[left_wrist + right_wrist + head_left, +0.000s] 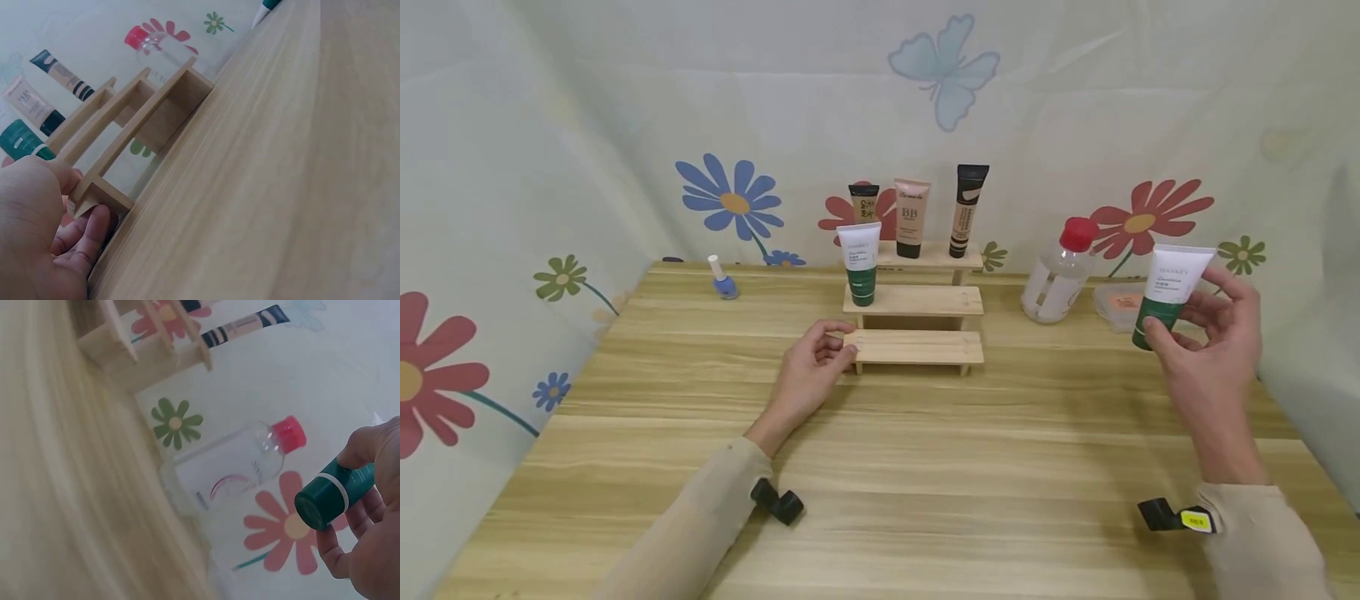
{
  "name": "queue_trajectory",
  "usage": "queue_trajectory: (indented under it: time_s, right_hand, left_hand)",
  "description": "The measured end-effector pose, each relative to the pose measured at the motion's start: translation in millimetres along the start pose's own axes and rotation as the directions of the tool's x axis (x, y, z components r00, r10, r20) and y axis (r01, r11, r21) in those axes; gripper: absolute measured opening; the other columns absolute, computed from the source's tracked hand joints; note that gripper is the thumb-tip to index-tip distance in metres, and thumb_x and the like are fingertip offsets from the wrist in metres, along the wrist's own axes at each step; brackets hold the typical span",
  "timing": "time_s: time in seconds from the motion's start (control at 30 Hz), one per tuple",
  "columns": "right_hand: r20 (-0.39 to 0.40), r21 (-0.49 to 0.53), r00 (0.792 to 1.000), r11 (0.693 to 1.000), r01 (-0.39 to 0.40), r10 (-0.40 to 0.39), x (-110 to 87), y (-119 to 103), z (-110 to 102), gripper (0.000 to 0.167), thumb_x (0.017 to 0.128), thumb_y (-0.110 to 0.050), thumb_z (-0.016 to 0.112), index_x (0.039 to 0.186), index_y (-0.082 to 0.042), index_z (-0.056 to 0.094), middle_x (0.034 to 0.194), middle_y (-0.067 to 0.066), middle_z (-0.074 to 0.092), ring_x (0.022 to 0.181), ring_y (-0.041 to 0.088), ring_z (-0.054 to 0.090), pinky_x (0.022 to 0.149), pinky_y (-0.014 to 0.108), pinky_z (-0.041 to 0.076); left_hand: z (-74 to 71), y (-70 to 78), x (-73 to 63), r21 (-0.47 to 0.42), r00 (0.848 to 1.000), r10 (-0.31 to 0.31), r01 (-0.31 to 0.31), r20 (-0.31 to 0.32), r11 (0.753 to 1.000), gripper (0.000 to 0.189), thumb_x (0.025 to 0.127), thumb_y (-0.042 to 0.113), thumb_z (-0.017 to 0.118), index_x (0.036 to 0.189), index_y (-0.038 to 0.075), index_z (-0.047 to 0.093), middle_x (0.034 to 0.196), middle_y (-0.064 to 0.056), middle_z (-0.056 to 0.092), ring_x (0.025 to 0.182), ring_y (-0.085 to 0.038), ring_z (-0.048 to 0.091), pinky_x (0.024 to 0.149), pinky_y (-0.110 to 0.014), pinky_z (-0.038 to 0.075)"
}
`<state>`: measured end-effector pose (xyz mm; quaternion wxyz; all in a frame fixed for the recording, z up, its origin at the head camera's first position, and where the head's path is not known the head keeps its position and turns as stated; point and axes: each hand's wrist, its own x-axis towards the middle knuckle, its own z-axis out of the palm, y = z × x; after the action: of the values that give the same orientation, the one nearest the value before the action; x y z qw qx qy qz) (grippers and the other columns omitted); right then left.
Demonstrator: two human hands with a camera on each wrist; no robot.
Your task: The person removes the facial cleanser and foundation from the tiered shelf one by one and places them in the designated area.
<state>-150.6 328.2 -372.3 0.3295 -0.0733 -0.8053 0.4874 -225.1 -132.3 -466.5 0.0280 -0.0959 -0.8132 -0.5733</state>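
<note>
My left hand (811, 367) grips the left end of the lowest step of a wooden three-tier display rack (917, 347), thumb on top and fingers curled beneath, as the left wrist view shows. My right hand (1219, 354) holds a white and green squeeze tube (1172, 287) up off the table at the right, cap down. A similar white and green tube (860, 262) stands on the middle step's left end. Along the top step stand a black-capped tube (865, 202), partly hidden, a pink BB cream tube (912, 218) and a beige and black tube (967, 212).
A clear bottle with a red cap (1057, 271) stands right of the rack, beside a clear plastic box (1117, 307) partly behind the held tube. At the far left is a blue nail polish bottle (723, 279). A flowered cloth (820, 108) hangs behind the wooden table (970, 483).
</note>
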Motion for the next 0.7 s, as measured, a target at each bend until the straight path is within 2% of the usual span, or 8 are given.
queue_trajectory:
  time_s: [0.27, 0.5, 0.7]
  right_hand:
    - [0.020, -0.026, 0.993, 0.993, -0.118, 0.119, -19.6, 32.4, -15.3, 0.080, 0.099, 0.001, 0.078, 0.166, -0.027, 0.045, 0.128, -0.015, 0.057, 0.111, 0.006, 0.059, 0.085, 0.008, 0.051]
    - [0.045, -0.056, 0.989, 0.988, -0.141, 0.144, -30.1, 49.6, -18.8, 0.078, 0.097, 0.004, 0.080, 0.164, -0.025, 0.050, 0.126, -0.016, 0.056, 0.108, 0.005, 0.059, 0.083, 0.008, 0.049]
    - [0.074, -0.074, 0.988, 0.988, -0.133, 0.138, -31.5, 61.0, -15.7, 0.078, 0.096, 0.005, 0.080, 0.164, -0.022, 0.054, 0.123, -0.018, 0.058, 0.105, 0.003, 0.060, 0.083, 0.007, 0.050]
  left_hand:
    - [-0.3, 2.0, -1.0, 0.005, 1.000, -0.006, 0.006, 0.006, 1.000, 0.030, 0.109, 0.024, 0.075, 0.138, 0.018, 0.070, 0.112, -0.011, 0.075, 0.099, -0.023, 0.073, 0.084, -0.024, 0.060]
    - [-0.6, 1.1, -2.4, 0.000, 1.000, -0.004, 0.004, 0.004, 1.000, 0.029, 0.109, 0.022, 0.075, 0.137, 0.018, 0.070, 0.111, -0.011, 0.075, 0.098, -0.024, 0.073, 0.084, -0.023, 0.060]
    - [-0.6, 1.5, -1.7, 0.002, 1.000, 0.005, -0.005, 0.001, 1.000, 0.029, 0.109, 0.022, 0.075, 0.138, 0.018, 0.070, 0.111, -0.012, 0.075, 0.098, -0.024, 0.073, 0.084, -0.023, 0.059]
